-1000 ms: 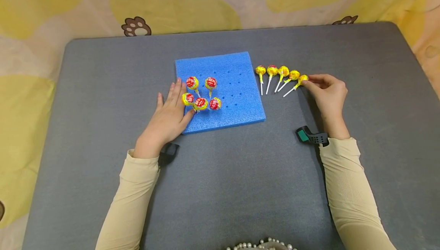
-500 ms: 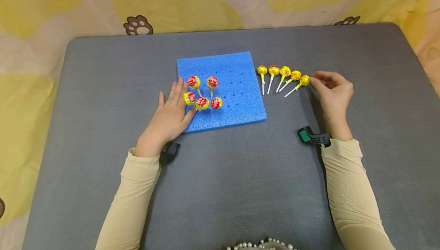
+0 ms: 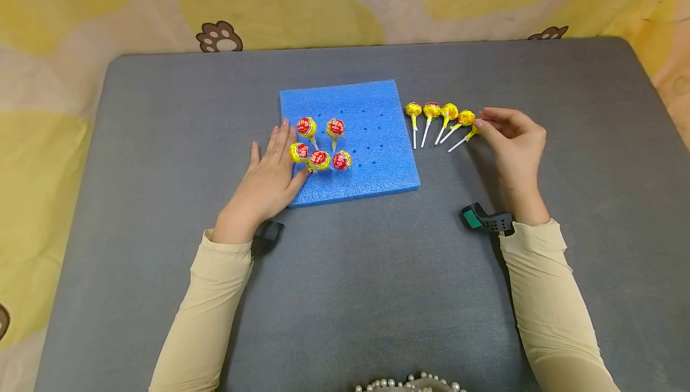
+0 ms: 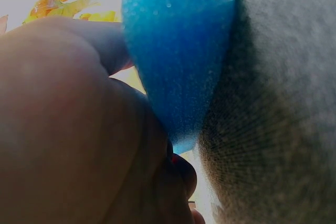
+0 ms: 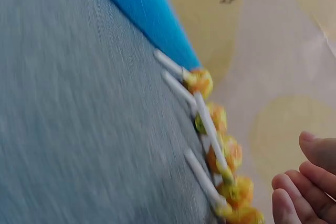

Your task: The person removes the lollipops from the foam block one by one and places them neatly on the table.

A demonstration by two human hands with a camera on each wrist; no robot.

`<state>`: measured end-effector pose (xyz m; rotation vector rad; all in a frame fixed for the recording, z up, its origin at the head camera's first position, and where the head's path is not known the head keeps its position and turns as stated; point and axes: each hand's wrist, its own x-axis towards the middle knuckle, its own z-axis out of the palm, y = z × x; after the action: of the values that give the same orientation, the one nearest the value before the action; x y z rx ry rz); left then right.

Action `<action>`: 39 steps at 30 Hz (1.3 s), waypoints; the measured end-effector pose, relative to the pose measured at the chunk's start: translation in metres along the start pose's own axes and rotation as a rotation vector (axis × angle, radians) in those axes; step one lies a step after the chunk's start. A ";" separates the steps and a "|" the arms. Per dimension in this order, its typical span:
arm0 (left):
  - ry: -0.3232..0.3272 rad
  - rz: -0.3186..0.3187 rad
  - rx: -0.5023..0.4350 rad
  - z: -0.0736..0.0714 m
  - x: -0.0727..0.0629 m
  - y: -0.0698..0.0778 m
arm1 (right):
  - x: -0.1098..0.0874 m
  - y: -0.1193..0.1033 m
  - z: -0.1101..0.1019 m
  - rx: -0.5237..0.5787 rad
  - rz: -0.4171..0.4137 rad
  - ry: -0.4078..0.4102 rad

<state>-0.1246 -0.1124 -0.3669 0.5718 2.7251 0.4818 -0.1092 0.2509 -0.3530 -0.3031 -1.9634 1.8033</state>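
Observation:
My left hand rests with spread, straight fingers on the left edge of a blue foam board, also seen close up in the left wrist view as a blue edge. Several lollipops with red and yellow wrappers stand in the board's left part, beside that hand. Right of the board, more yellow lollipops lie in a fanned row. Over the head of the rightmost lollipop is my right hand, its fingers bent. The right wrist view shows a gap between those fingertips and the lollipops.
Small holes dot the middle and right of the board. Everything sits on a grey table. A patterned yellow and cream cloth hangs behind its far edge. A black strap device is on the right wrist.
My right hand first drew off rightward from the rightmost lollipop, then came back left over its head. The left hand stays on the board. The head view shifted slightly.

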 end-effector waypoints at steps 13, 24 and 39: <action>0.004 0.003 -0.007 -0.002 -0.002 -0.001 | -0.019 0.003 0.035 0.050 -0.017 -0.246; -0.010 -0.005 -0.003 -0.002 -0.002 0.001 | -0.039 0.004 0.072 0.016 -0.035 -0.510; -0.004 -0.006 0.000 -0.003 -0.003 0.003 | -0.051 -0.003 0.107 0.067 -0.079 -0.757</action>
<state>-0.1221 -0.1125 -0.3621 0.5633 2.7222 0.4791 -0.1142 0.1329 -0.3635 0.5571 -2.3216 2.1134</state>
